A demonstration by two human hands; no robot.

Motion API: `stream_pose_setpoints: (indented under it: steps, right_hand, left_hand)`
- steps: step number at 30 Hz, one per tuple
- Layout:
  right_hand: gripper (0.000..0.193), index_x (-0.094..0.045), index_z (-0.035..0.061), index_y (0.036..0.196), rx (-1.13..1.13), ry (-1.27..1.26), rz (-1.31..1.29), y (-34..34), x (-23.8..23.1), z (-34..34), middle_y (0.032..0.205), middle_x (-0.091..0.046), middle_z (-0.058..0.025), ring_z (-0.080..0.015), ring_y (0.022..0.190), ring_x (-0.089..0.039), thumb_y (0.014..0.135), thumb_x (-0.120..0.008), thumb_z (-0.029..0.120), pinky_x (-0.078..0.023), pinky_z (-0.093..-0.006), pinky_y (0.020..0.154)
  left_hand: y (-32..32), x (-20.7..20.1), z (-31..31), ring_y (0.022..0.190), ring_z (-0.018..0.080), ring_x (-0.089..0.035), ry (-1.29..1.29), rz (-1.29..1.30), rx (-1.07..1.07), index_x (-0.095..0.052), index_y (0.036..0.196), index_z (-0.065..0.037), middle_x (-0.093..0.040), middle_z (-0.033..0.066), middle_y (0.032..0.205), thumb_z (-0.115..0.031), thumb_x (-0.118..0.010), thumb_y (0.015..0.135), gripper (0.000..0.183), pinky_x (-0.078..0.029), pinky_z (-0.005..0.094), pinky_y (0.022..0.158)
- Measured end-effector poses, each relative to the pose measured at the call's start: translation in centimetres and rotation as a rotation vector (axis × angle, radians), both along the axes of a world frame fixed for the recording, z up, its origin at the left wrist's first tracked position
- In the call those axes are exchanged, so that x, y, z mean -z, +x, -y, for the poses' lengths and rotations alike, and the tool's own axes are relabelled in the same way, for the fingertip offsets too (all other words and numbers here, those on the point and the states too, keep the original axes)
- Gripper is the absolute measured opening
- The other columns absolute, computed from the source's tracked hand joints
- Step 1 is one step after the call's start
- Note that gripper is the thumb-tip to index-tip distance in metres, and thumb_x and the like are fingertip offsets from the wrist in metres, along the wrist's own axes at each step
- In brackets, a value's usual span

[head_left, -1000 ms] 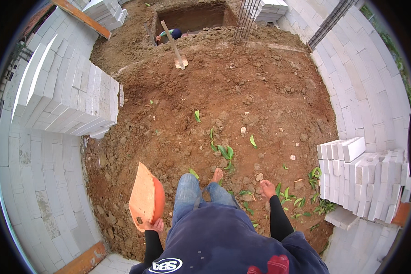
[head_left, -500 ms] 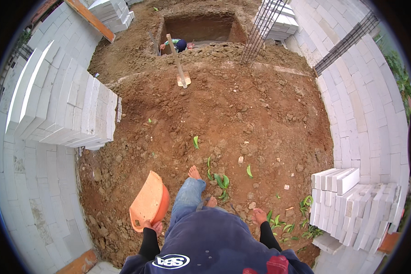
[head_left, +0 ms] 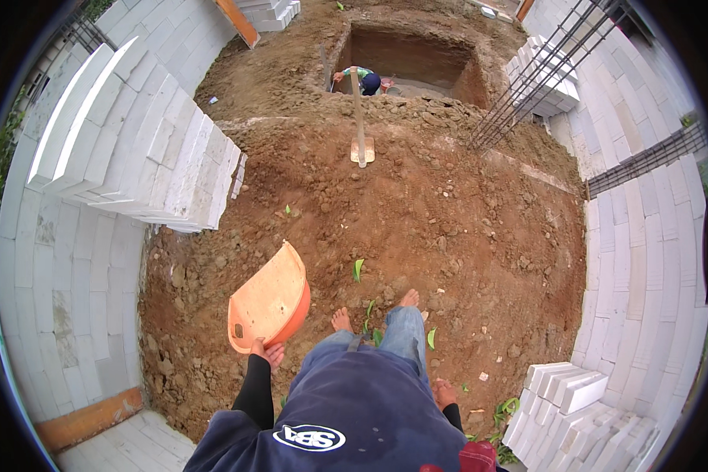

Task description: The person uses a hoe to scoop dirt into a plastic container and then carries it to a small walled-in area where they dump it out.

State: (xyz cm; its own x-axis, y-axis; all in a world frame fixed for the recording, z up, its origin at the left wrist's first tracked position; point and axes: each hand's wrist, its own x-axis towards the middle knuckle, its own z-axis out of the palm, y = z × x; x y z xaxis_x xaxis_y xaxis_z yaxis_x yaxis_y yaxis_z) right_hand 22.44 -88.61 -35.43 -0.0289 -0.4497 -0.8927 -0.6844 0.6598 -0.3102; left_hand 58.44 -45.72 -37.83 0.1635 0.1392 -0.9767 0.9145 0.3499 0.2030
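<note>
An orange plastic scoop-shaped dirt basket (head_left: 263,299) hangs at my left side with its hollow turned up toward me. My left hand (head_left: 269,352) is closed on its near edge, close to a slot-like handle hole. Part of the fingers lies behind the rim. Down by my right thigh, my right hand (head_left: 445,391) hangs loosely with its fingers apart and nothing visible in it. Farther ahead, a hoe (head_left: 361,145) stands with its blade on the soil and its wooden handle toward the pit.
A co-worker (head_left: 367,81) bends inside a rectangular pit (head_left: 409,51) ahead. Stacked white blocks (head_left: 141,149) rise at left, with more blocks (head_left: 562,401) at lower right. A rebar cage (head_left: 539,71) stands right of the pit. Green leaves (head_left: 359,270) lie on uneven brown soil.
I have stepped forward, and my right foot now shows ahead of the left. The view has swung left. The orange basket stays in my left hand.
</note>
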Motion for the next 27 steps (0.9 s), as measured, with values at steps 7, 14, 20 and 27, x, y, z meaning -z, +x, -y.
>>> stream_pose_setpoints:
  steps: [7, 14, 20, 27]
  right_hand:
    - [0.020, -0.061, 0.0122, 0.105, -0.352, 0.009, -0.051, 5.5, 6.5, 15.1, 0.081, -0.061, -0.0022, -0.0179, 0.069, -0.058, 0.091, -0.051, 0.022, -0.046, -0.0355, 0.060]
    - [0.033, -0.058, 0.0121, 0.116, -0.469, -0.215, 0.046, 19.1, 6.6, 40.7, 0.083, -0.059, -0.0011, -0.0157, 0.069, -0.055, 0.084, -0.049, 0.008, -0.048, -0.0375, 0.061]
    - [0.030, -0.059, 0.0076, 0.116, -0.682, -0.442, 0.198, 35.0, 1.2, 56.1, 0.079, -0.056, 0.0017, -0.0090, 0.062, -0.053, 0.088, -0.051, 0.009, -0.045, -0.0246, 0.053]
    - [0.022, -0.060, 0.0120, 0.112, -0.797, -0.406, 0.335, 53.4, 4.8, 53.9, 0.075, -0.057, 0.0033, -0.0086, 0.057, -0.055, 0.093, -0.056, 0.023, -0.046, -0.0247, 0.050]
  left_hand:
    - [-0.1, 2.5, 8.5, 0.112, 0.0311, -0.056, -0.004, 0.050, -0.160, -0.039, 0.131, -0.004, -0.059, 0.0162, 0.122, -0.044, -0.040, 0.090, 0.057, -0.042, 0.0420, 0.091]
    - [-1.9, 5.0, 21.8, 0.113, 0.0343, -0.054, 0.091, -0.081, -0.555, -0.036, 0.134, -0.008, -0.055, 0.0189, 0.125, -0.045, -0.039, 0.092, 0.056, -0.042, 0.0442, 0.095]
    - [-3.9, 4.3, 29.6, 0.110, 0.0363, -0.055, -0.002, -0.055, -0.754, -0.035, 0.134, -0.009, -0.057, 0.0195, 0.122, -0.045, -0.040, 0.091, 0.056, -0.043, 0.0432, 0.093]
    - [-2.4, 11.7, 35.2, 0.110, 0.0344, -0.056, -0.060, -0.096, -0.857, -0.034, 0.135, -0.009, -0.059, 0.0189, 0.119, -0.050, -0.041, 0.091, 0.061, -0.044, 0.0434, 0.091]
